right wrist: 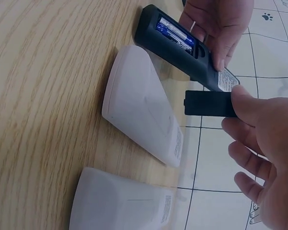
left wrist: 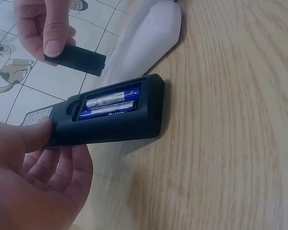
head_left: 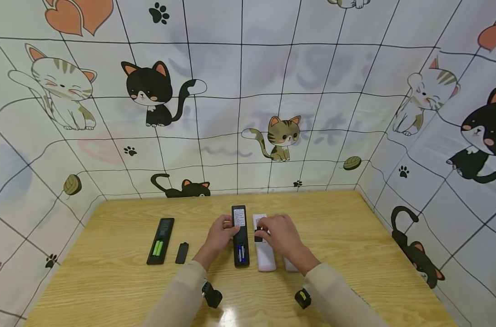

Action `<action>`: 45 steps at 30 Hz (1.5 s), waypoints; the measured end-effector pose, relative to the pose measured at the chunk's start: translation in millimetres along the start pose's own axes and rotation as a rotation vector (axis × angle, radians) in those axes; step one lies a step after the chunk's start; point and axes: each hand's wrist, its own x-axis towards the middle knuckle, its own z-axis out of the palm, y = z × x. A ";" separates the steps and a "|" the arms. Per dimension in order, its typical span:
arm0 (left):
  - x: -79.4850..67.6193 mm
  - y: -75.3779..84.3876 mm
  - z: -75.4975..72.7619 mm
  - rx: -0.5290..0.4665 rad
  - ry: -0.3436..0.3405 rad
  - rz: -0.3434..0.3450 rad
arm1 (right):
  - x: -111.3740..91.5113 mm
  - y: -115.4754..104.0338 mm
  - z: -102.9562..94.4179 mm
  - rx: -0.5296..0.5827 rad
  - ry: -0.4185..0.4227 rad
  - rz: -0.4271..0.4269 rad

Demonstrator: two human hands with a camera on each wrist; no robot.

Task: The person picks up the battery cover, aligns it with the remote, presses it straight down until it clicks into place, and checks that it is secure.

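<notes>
My left hand (head_left: 218,236) grips a black remote control (head_left: 240,238) by its side, back face up, thumb on top near the white label. Its battery compartment is uncovered and holds two blue-and-silver batteries (left wrist: 110,103). Between thumb and fingers my right hand (head_left: 284,234) pinches a small black battery cover (right wrist: 210,103), held apart from the remote and above a white remote control (head_left: 266,258). In the right wrist view a second white remote (right wrist: 117,201) lies beside the first; the right forearm partly hides it in the head view.
On the left of the wooden table (head_left: 121,290) lies another black remote (head_left: 161,240), its open compartment showing green batteries (head_left: 158,248). Next to it is a loose black battery cover (head_left: 182,253). A cat-patterned cloth (head_left: 215,113) hangs behind and along the sides.
</notes>
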 end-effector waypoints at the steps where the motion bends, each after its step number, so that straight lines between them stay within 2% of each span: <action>1: -0.2 0.1 -0.3 0.001 0.001 -0.003 | 0.1 -0.6 -0.3 -0.003 0.006 -0.003; 10: -0.5 -1.5 -1.2 -0.002 0.001 0.001 | 1.2 -3.0 -2.9 0.007 0.022 -0.034; 15: -1.1 -2.9 -2.0 -0.019 -0.013 0.025 | 1.8 -4.0 -0.9 0.041 0.023 -0.084; 21: -0.3 -2.8 -4.7 -0.054 -0.049 0.064 | 3.5 -8.7 3.1 0.069 -0.019 -0.144; 27: -0.9 -4.0 -5.9 -0.057 -0.032 0.096 | 3.7 -17.5 4.7 0.052 -0.079 -0.190; 33: -4.7 -4.8 -7.1 -0.066 -0.035 0.106 | 3.1 -25.9 5.0 0.072 -0.076 -0.226; 38: -4.7 -7.3 -9.1 -0.059 -0.045 0.151 | 3.4 -29.5 7.5 0.056 -0.079 -0.229; 45: -2.2 -9.7 -6.3 -0.032 -0.023 0.099 | 2.9 -31.8 10.4 0.047 -0.075 -0.231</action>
